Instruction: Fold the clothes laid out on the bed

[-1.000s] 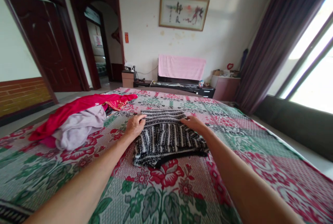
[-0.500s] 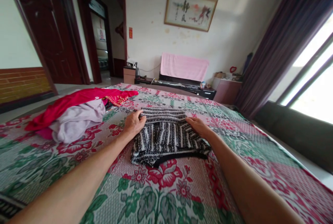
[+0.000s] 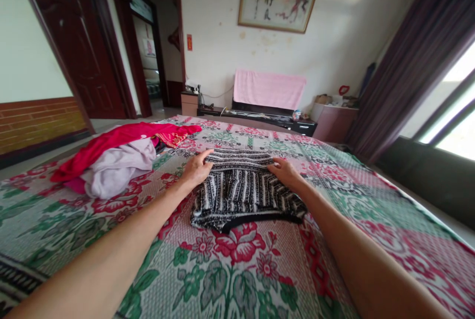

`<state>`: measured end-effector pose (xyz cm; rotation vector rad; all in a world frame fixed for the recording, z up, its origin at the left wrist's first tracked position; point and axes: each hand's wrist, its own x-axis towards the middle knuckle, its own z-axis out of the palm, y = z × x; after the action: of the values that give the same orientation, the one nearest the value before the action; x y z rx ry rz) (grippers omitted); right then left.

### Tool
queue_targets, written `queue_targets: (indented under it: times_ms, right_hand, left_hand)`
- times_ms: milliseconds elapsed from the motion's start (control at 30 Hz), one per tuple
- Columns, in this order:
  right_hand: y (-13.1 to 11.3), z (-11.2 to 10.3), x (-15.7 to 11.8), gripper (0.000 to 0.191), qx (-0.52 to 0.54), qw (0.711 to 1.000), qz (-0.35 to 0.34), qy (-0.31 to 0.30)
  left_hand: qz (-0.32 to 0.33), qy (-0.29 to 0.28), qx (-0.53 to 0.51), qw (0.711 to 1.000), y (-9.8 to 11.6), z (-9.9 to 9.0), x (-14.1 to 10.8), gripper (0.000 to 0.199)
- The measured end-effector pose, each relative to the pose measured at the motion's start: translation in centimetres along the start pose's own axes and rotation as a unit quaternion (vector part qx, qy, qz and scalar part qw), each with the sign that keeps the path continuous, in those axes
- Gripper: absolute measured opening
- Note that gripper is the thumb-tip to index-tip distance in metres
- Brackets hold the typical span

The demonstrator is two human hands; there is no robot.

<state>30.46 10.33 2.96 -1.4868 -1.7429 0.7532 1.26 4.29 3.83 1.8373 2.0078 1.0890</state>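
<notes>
A black-and-white striped knit garment [image 3: 245, 193] lies on the flowered bedspread [image 3: 237, 279], its far part folded over toward me so the stripes there run crosswise. My left hand [image 3: 198, 168] pinches the left end of that folded part, thumb on top. At the right end, my right hand [image 3: 285, 173] has its fingers closed on the same fold. A black trim edge curves along the garment's near side. Parts of the fingertips are hidden beneath the cloth.
To the left on the bed is a heap of clothes, with a red garment [image 3: 122, 143] over a pale lilac one [image 3: 120, 168]. Beyond the bed stands a low black TV stand [image 3: 256, 115] with a pink cloth [image 3: 269, 87] over the screen. A dark curtain [image 3: 404, 47] hangs at the right.
The view has shifted slightly, so the whole scene sits a little differently in the frame. Both hands keep their hold at the two ends of the garment's fold, which looks nearly unchanged.
</notes>
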Motion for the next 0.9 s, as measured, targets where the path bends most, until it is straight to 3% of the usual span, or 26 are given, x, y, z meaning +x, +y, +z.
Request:
queue_targets:
  times_ms: [200, 367, 533, 633, 800, 900]
  right_hand:
    - [0.5, -0.1, -0.1, 0.036, 0.044, 0.998, -0.007, 0.039]
    - [0.5, -1.4, -0.6, 0.034, -0.034, 0.999, 0.019, -0.018]
    - [-1.3, -2.5, -1.7, 0.028, -0.167, 0.98, -0.026, 0.103]
    - [-2.4, -2.1, -3.0, 0.026, -0.196, 0.97, -0.083, 0.121]
    - [-2.7, -0.5, -6.4, 0.026, -0.234, 0.95, -0.202, 0.039]
    - [-2.3, -0.2, -8.0, 0.027, -0.282, 0.933, -0.222, -0.019]
  left_hand:
    - [0.056, 0.037, 0.011, 0.998, -0.2, 0.7, 0.7, 0.036]
    - [0.043, 0.017, 0.021, 0.999, -1.1, 0.8, 0.9, 0.041]
    - [0.011, -0.011, -0.059, 0.998, -2.6, 0.6, 1.1, 0.048]
    - [0.011, -0.026, -0.068, 0.997, -2.9, 0.5, 0.7, 0.047]
    - [-0.005, -0.043, -0.099, 0.994, -3.1, -0.9, -1.7, 0.052]
    - [-0.023, -0.049, -0.119, 0.991, -3.4, -2.3, -3.7, 0.05]
